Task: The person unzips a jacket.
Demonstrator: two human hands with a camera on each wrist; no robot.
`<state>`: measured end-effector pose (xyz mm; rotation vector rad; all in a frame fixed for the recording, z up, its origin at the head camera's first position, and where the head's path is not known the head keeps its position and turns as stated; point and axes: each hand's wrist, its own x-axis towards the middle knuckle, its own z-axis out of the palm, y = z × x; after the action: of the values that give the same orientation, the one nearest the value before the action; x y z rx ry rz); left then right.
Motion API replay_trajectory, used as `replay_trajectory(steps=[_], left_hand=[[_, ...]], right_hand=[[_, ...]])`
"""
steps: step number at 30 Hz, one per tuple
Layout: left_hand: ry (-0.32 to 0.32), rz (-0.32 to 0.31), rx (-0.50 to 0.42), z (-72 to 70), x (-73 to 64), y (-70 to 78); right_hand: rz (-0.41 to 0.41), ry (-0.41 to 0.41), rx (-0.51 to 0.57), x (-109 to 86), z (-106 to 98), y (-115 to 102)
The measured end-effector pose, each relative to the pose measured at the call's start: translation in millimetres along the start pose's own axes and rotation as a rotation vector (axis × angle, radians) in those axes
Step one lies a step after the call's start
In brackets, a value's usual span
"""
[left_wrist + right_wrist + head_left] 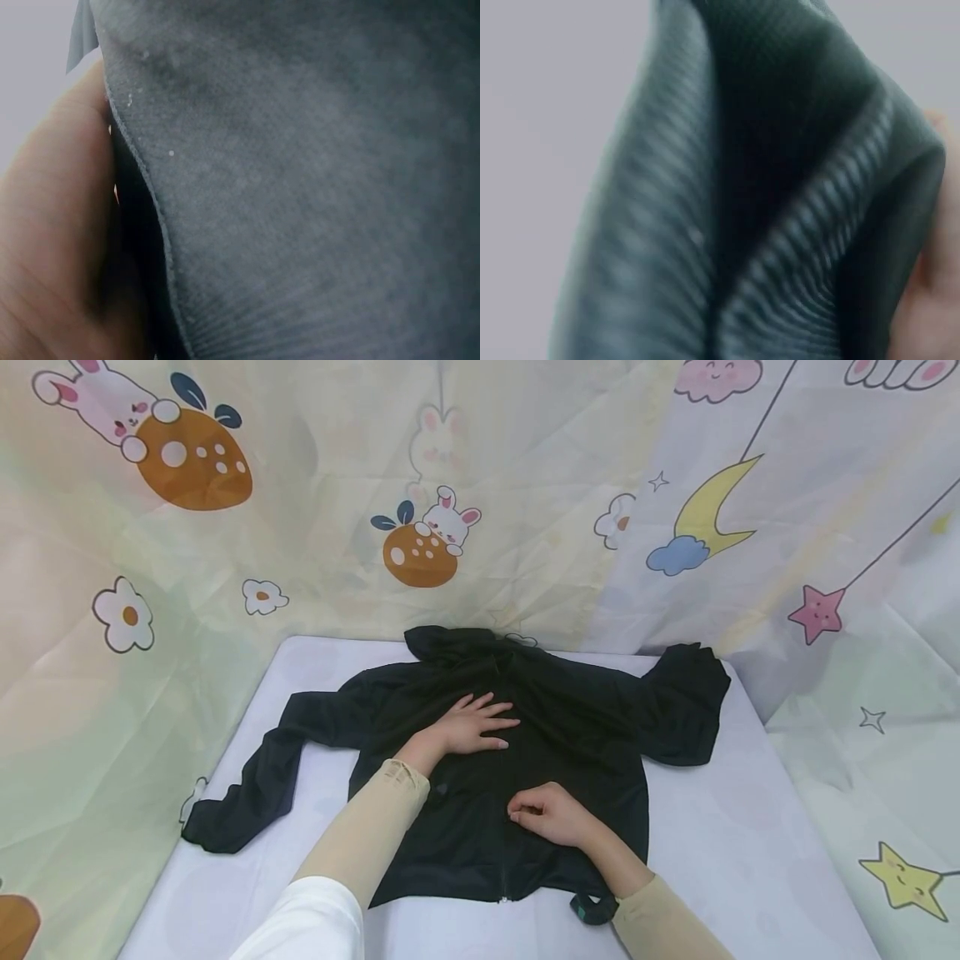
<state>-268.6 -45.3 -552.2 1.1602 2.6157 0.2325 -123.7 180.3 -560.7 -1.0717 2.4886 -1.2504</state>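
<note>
A black zip-front jacket (577, 718) lies spread on the white table, its front zip running down the middle. My left hand (474, 727) rests on the upper front with fingers spread. Lower down, my right hand (551, 812) is over the front beside the zip line, fingers curled inward; whether cloth is between them is hidden. The left wrist view shows dark cloth (300, 187) with a thin edge beside part of the left hand (56, 217). In the right wrist view, dark ribbed cloth (645, 225) folds in front of the right hand (930, 300), which is mostly hidden.
One sleeve (262, 785) stretches out to the left edge of the table; the other sleeve (686, 706) lies bunched at the right. White tabletop (735, 860) shows around the jacket. A patterned cloth backdrop (525, 568) stands behind and on both sides.
</note>
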Motion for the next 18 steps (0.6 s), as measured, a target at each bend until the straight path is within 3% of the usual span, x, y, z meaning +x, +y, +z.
replay_trajectory(steps=[10, 18], left_hand=[[-0.011, -0.005, -0.022, -0.8, -0.5, 0.6], [-0.007, -0.006, -0.018, -0.7, -0.2, -0.4]], right_hand=[[0.013, 0.008, 0.054, -3.3, 1.1, 0.9], [-0.049, -0.041, 0.094, -6.2, 2.6, 5.0]])
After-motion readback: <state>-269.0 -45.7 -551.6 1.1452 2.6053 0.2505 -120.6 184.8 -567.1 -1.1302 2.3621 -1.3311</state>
